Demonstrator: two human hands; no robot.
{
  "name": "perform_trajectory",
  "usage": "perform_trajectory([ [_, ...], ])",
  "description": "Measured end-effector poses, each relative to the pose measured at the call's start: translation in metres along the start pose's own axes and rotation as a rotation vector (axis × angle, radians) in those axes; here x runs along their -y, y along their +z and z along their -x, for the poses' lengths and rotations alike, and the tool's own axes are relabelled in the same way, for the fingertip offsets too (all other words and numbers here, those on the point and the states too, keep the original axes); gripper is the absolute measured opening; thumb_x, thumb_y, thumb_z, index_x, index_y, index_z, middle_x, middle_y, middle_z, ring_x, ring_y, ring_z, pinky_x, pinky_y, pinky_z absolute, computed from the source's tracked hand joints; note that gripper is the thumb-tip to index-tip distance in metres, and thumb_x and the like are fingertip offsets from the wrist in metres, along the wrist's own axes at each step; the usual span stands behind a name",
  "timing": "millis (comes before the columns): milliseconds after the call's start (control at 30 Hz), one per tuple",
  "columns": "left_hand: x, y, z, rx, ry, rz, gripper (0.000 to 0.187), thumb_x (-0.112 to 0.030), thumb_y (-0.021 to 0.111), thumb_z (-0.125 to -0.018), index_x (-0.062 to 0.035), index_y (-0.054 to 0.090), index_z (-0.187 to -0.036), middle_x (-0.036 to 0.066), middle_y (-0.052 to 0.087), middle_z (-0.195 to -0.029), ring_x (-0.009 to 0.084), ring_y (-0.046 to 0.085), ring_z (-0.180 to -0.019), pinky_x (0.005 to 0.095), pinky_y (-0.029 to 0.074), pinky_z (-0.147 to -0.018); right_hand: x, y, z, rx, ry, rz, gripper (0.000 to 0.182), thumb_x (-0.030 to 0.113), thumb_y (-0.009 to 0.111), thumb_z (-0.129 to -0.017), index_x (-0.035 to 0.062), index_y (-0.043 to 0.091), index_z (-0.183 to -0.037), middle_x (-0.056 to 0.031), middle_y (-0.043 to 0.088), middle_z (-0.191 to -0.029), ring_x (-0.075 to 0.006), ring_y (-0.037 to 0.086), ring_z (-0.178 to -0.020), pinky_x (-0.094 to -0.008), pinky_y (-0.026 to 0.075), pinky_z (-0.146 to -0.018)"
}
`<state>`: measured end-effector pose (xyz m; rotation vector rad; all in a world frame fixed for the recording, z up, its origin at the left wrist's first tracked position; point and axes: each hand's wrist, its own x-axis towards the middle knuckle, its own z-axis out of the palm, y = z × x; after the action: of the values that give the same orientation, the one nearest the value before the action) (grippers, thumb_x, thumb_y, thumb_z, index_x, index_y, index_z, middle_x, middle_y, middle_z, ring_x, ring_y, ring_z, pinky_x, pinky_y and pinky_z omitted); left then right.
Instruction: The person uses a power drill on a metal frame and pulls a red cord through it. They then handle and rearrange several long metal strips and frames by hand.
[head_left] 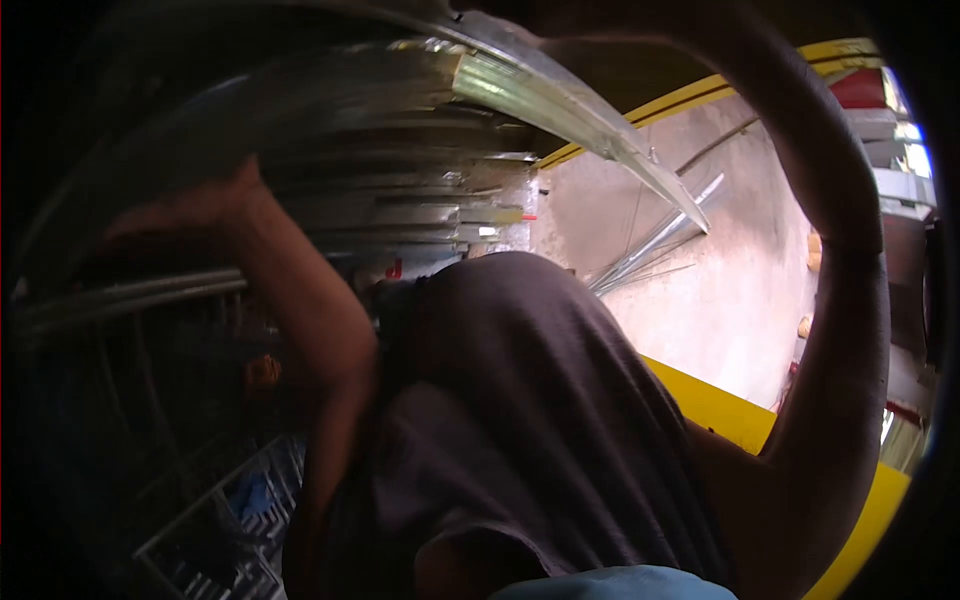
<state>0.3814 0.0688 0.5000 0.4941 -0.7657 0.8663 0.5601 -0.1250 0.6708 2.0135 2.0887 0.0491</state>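
At the top of the head view, my right hand (570, 20) is in deep shadow, its arm arching up from the right. It is closed at a long pale metal profile (585, 110), which slants down to a narrow end over the floor. My left hand (190, 205) reaches out to the left, smeared by motion, its thumb apart from the stretched fingers. Beside it lie stacked long metal profiles (400, 205), partly blurred.
Thin metal strips (660, 240) lie on the pale floor (740, 310). Yellow edging (710, 400) runs along the floor's near side, with another yellow-and-black edge (690, 97) beyond. A blue item (252, 495) sits near a metal grid at lower left.
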Motion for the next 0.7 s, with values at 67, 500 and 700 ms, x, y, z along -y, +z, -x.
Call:
perform_trajectory([
  [67,-0.001,0.011,-0.006,-0.139,0.090,-0.242,0.081,-0.065,0.044,-0.079,-0.0076,0.033,-0.135,0.014,0.038,-0.135,0.0338,0.037,-0.123,0.0485,0.034,-0.101,0.002,0.006,-0.008,0.006,0.008,-0.045,0.023,0.014,0.048,-0.087,-0.0024,0.056,-0.073,-0.0156,0.056,-0.065,-0.0303,0.059,-0.068,-0.0416,0.048,-0.067],
  [500,-0.023,0.042,-0.046,-0.528,0.133,-0.751,0.071,-0.056,0.051,-0.080,-0.0080,0.039,-0.131,0.013,0.041,-0.131,0.0320,0.041,-0.118,0.0480,0.035,-0.098,-0.004,0.046,-0.031,0.331,0.139,-0.396,0.030,0.033,0.052,-0.089,0.0065,0.061,-0.101,-0.0111,0.060,-0.081,-0.0216,0.057,-0.071,-0.0336,0.046,-0.070],
  [700,-0.036,0.033,-0.021,-0.631,0.167,-0.783,0.076,-0.061,0.045,-0.080,-0.0094,0.034,-0.135,0.014,0.041,-0.132,0.0331,0.041,-0.120,0.0497,0.036,-0.098,0.018,0.081,-0.032,0.171,0.146,-1.054,0.041,0.034,0.052,-0.091,0.0011,0.061,-0.068,-0.0040,0.057,-0.060,-0.0106,0.049,-0.051,-0.0273,0.045,-0.058],
])
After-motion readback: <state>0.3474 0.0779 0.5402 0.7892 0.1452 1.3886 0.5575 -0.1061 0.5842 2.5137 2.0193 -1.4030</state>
